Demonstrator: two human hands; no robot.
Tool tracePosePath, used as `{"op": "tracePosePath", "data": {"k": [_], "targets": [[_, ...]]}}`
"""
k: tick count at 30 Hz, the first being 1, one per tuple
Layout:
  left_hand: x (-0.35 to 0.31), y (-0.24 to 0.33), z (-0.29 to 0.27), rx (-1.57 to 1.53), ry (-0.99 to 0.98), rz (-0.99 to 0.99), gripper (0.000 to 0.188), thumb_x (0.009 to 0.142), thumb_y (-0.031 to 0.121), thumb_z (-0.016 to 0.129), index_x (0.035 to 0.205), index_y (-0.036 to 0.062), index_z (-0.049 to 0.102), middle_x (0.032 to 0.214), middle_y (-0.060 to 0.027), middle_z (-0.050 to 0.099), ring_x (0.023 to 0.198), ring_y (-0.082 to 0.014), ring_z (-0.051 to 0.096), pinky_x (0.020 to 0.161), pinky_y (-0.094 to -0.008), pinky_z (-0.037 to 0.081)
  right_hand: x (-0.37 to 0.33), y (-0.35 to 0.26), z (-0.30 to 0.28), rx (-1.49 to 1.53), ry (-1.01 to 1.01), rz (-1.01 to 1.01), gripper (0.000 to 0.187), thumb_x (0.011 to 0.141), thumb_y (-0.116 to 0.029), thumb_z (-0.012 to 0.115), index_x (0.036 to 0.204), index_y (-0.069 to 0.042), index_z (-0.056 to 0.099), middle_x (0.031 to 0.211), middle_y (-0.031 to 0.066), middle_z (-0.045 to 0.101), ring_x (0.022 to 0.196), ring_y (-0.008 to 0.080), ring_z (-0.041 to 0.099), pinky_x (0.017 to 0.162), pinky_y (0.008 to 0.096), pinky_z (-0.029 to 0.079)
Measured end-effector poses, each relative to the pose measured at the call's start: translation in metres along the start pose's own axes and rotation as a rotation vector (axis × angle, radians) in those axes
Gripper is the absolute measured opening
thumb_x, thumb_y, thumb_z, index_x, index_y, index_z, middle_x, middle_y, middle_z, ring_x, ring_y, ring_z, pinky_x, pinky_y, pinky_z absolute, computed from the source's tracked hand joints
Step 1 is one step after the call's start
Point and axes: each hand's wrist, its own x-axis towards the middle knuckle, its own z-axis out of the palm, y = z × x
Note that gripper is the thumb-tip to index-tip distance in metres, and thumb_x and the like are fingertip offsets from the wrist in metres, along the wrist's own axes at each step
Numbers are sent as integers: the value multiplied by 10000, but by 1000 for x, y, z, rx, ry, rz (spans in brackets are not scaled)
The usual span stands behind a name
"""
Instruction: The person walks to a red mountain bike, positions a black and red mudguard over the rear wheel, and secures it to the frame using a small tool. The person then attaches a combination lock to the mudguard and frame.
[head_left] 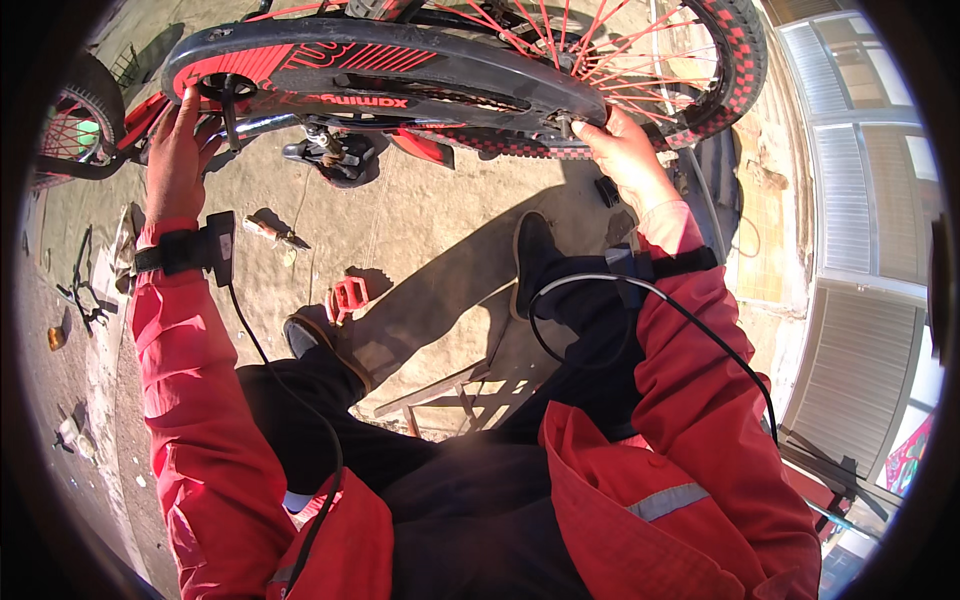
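A bicycle with red spokes lies across the top of the view, its long black-and-red chain guard [400, 75] facing me. My left hand [177, 165] holds the guard's left end, beside the crank [230, 110]; the index finger lies against the guard and the other fingers are partly hidden. At the opposite end, my right hand [628, 155] grips the guard close to the rear wheel [720, 90]. Its thumb is at a small metal bolt or nut, and the remaining fingers are behind. On the ground between my feet and the bicycle rests a red pedal [348, 296].
A dark wheel with red spokes [75, 130] is at the far left. Small tools or parts [275, 232] lie on the concrete, and a thin black metal piece [85, 280] lies further left. A wooden frame [430, 400] stands by my legs. Pale metal siding [850, 200] rises at right.
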Motion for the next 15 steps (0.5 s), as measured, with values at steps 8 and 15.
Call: {"op": "tracePosePath", "data": {"k": [8, 15], "targets": [[-2, -6, 1, -18, 20, 7, 457, 1016, 358, 616, 1373, 81, 549, 1252, -70, 634, 1080, -168, 654, 877, -305, 499, -4, -5, 4, 20, -9, -43, 398, 950, -80, 659, 1332, -17, 566, 1210, 44, 664, 1092, 129, 577, 995, 297, 421], [-16, -18, 0, 72, 227, 45, 277, 972, 242, 654, 1196, 81, 628, 1057, 7, 662, 851, -96, 632, 669, -259, 474, -6, -9, 6, 35, 6, -12, 430, 955, -82, 655, 1363, -11, 538, 1231, 56, 658, 1107, 134, 578, 1009, 301, 420]]}}
